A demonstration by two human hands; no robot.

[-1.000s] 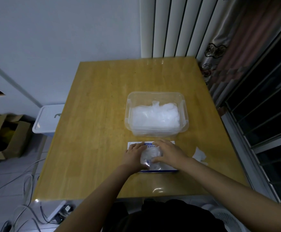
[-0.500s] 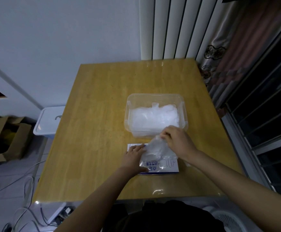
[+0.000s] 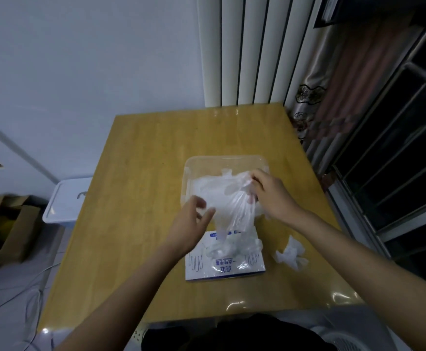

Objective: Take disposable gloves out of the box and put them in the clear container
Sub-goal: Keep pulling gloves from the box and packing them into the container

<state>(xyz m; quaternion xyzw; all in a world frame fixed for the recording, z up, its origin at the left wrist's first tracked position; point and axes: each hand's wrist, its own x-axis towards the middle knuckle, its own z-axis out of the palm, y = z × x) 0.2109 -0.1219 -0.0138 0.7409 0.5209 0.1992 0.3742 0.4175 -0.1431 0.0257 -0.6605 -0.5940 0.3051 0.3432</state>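
The thin translucent plastic disposable glove (image 3: 234,209) hung in the air, its top over the rectangular clear plastic container (image 3: 189,168) and its tail trailing down toward the flat white-and-blue cardboard glove box (image 3: 232,267). The right hand (image 3: 270,196) pinched its bunched top between thumb and fingertips. The left hand (image 3: 186,224) hovered with fingers loose and spread just beside the glove's lower edge; blur hid whether they touched it.

Such film looked almost weightless, limp and slippery, likely to cling to skin and to drag neighbours from the box, so a pinch on a gathered fold seemed the surest hold, with the box steadied.

A white heap of gloves (image 3: 207,188) already lay in the container, and 1 crumpled glove (image 3: 291,254) sat on the yellow wooden table (image 3: 143,198).

Compared with 0.5 s earlier, the left hand had lifted off the box, and the right hand had carried the glove from the container's near rim farther over its inside.
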